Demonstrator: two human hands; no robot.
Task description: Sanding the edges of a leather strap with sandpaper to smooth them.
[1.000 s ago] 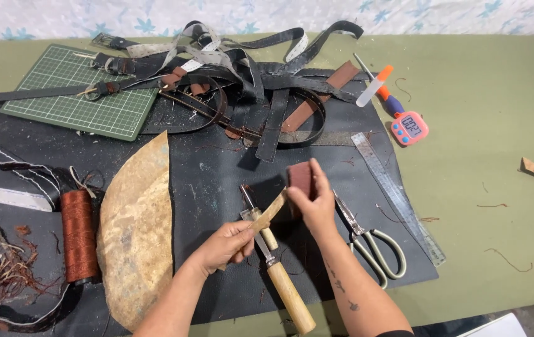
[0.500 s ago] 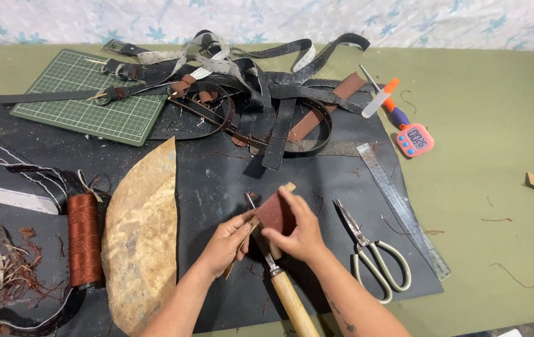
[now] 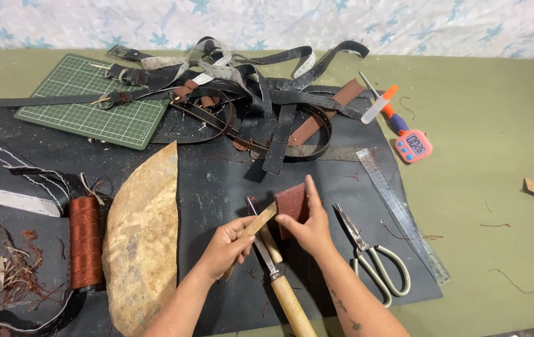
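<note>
While the left hand [image 3: 226, 244] pinches a thin tan strip [image 3: 256, 227] between thumb and fingers, its grip closed tight on the strip's lower part, the right hand [image 3: 309, 228] presses down on a small reddish-brown leather piece [image 3: 292, 205], fingers laid flat over its right edge and thumb at its near side, so that grip holds the piece rather than hanging open. The strip slants up to the right until its far end touches the left edge of the leather piece. Both lie near the middle of a black mat [image 3: 217, 181] that covers the green surface [image 3: 485, 187]. Just beneath the hands, a tool with a wooden handle [image 3: 289, 299] lies on the mat, its metal blade running up under the strip.

Right of the right hand lie scissors [image 3: 372, 259], and just beyond them a metal ruler [image 3: 401, 212] runs slantwise along the mat's right edge. Farther right and away sit a small pink timer [image 3: 414, 145] and a pen-like tool with an orange cap [image 3: 379, 103]. Left of the hands lies a large pale half-round hide [image 3: 142, 237], with a spool of rust-coloured thread [image 3: 84, 240] beside it. At the far side rest a tangle of dark straps [image 3: 248, 93] and a green cutting mat [image 3: 98, 106].
</note>
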